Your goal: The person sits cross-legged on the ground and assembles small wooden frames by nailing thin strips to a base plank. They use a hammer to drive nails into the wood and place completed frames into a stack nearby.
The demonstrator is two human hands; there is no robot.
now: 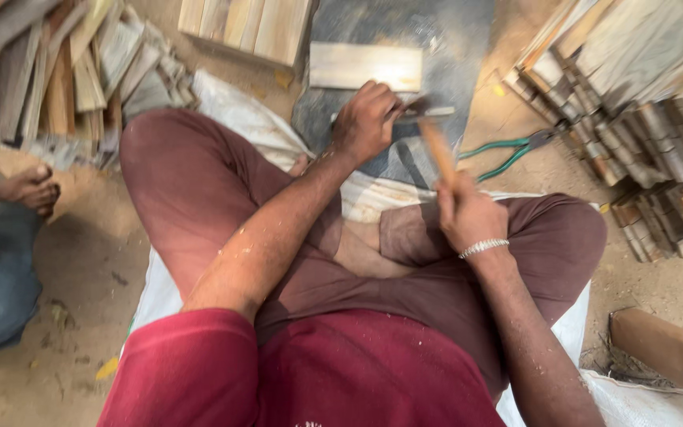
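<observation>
I sit cross-legged on a white sack point(247, 119). My right hand point(468, 213) grips the wooden handle of a hammer point(437, 146), whose blurred head is near the left hand. My left hand point(367, 120) pinches a small thin piece, too blurred to identify, down on a dark grey stone slab point(436, 47). A pale wooden board point(365, 66) lies flat on the slab just beyond the left hand.
Green-handled pliers point(507, 154) lie on the sandy floor right of the slab. Stacks of small wooden pieces point(642, 119) fill the right side; loose wood slats point(65, 71) pile at upper left. Another person's foot point(32, 188) is at left. A cardboard tube point(662, 344) lies lower right.
</observation>
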